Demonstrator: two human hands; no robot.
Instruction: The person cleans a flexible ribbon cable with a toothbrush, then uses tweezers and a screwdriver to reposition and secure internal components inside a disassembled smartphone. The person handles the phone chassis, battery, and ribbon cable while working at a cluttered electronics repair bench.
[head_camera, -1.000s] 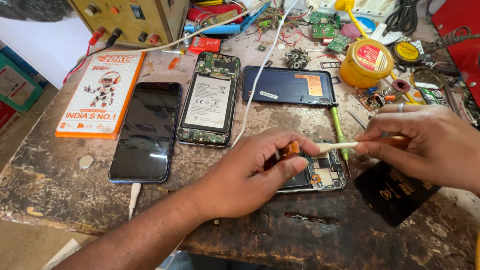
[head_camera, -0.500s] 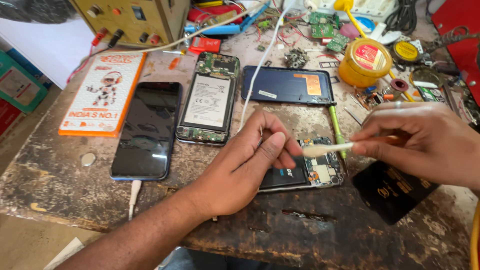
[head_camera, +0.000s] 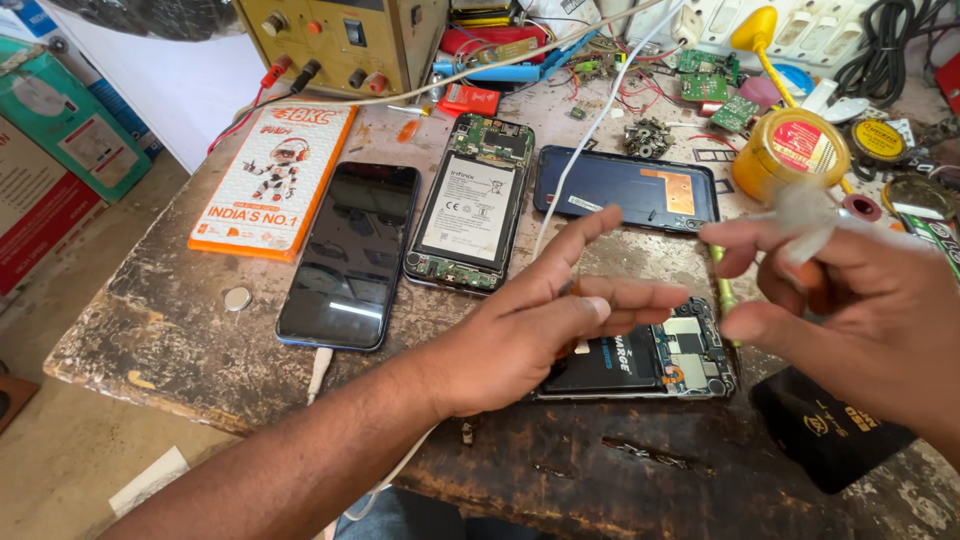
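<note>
Left hand (head_camera: 540, 330) hovers at frame centre, fingers spread, grasping nothing, just above the opened phone (head_camera: 650, 355) lying back-off on the bench (head_camera: 180, 340) for access. Right hand (head_camera: 860, 290), at right, pinches a blurred whitish wad (head_camera: 805, 215), likely for wiping.

Worn, stained workbench (head_camera: 170, 330) — pale bare floor (head_camera: 60, 460) below, white wall (head_camera: 200, 90), daylight
</note>
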